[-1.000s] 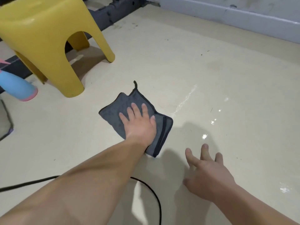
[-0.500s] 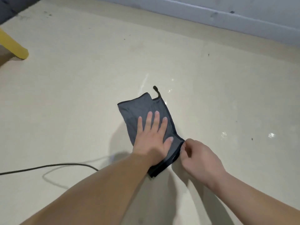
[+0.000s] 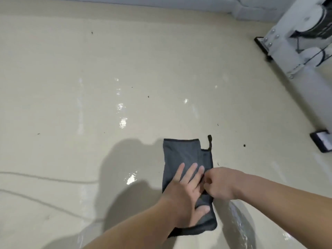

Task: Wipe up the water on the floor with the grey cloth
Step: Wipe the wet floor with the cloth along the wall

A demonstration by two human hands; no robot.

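Observation:
The grey cloth (image 3: 181, 155) lies folded and flat on the beige floor, its black hanging loop pointing away from me. My left hand (image 3: 186, 191) presses flat on the cloth's near half, fingers spread. My right hand (image 3: 220, 183) pinches the cloth's right edge beside the left fingers. Shiny patches of water (image 3: 123, 121) glint on the floor further out, one wet patch (image 3: 132, 178) lies left of the cloth, and a wet streak (image 3: 239, 221) runs under my right forearm.
A white metal machine frame (image 3: 280, 42) on black feet stands at the far right; one black foot (image 3: 321, 141) sits right of the cloth. A grey wall base (image 3: 143, 2) runs along the back. Faint cable shadows cross the floor at left.
The view has swung right; the yellow stool and blue item have left the frame. My left hand slid the cloth rightward, and my right hand took hold of the cloth's right edge.

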